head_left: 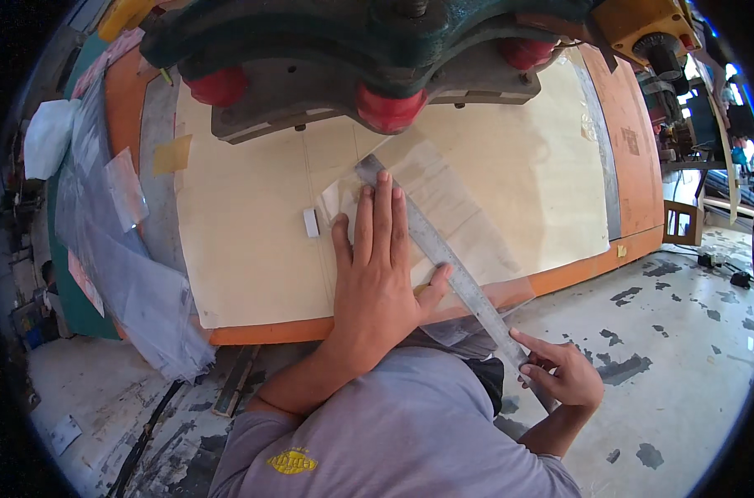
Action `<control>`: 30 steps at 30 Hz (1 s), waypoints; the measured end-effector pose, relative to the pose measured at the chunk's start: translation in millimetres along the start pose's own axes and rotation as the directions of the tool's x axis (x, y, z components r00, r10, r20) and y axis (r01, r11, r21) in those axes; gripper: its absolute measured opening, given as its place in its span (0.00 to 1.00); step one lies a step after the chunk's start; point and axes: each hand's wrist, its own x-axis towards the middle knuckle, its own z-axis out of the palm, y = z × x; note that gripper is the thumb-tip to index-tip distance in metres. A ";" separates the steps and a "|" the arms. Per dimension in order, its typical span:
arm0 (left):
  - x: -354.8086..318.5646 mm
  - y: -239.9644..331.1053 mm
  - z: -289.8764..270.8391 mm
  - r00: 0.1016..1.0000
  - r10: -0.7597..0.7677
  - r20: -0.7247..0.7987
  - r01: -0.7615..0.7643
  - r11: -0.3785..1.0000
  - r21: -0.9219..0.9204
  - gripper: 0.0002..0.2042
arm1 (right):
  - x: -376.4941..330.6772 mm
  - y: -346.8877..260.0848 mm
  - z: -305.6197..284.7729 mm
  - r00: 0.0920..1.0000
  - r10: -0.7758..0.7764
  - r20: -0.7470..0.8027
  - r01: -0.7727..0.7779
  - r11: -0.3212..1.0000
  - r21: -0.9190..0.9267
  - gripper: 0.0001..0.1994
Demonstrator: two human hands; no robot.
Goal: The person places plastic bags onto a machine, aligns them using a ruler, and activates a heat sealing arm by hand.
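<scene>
A long steel ruler (pixel 468 290) lies slantwise across a clear plastic sheet (pixel 460 195), from the middle of the cream-coloured board (pixel 244 249) down past its front edge. My left hand (pixel 381 274) presses flat with fingers stretched out. Its fingertips are at the ruler's far end and the thumb touches the ruler's edge lower down. Beyond the table's front edge, my right hand (pixel 563 373) grips the ruler's near end between thumb and fingers. Left of my left hand sits a small white block (pixel 311 222).
A heavy dark green machine head (pixel 310 37) with red rounded parts overhangs the board's far side. Clear plastic sheets (pixel 119 224) drape over the orange table (pixel 634 149) at its left. A yellow control box (pixel 651 33) hangs at the far right.
</scene>
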 end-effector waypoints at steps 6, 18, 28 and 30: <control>0.3 0.4 -0.5 1.000 -0.005 0.004 0.005 1.000 0.001 0.54 | -0.4 0.9 0.1 1.000 0.029 0.011 -0.029 0.999 0.038 0.35; -0.4 0.6 0.3 1.000 -0.006 0.001 0.006 1.000 -0.002 0.54 | 0.2 0.1 -0.1 1.000 0.004 0.005 -0.004 1.000 0.007 0.35; 0.0 -0.3 0.7 1.000 0.005 -0.009 -0.005 1.000 0.005 0.54 | 1.8 0.9 0.7 1.000 -0.006 0.001 0.006 1.000 0.009 0.35; -0.7 -0.9 1.5 1.000 0.011 -0.019 -0.011 1.000 0.002 0.54 | 1.9 1.3 1.2 1.000 -0.017 -0.008 0.017 1.000 -0.001 0.35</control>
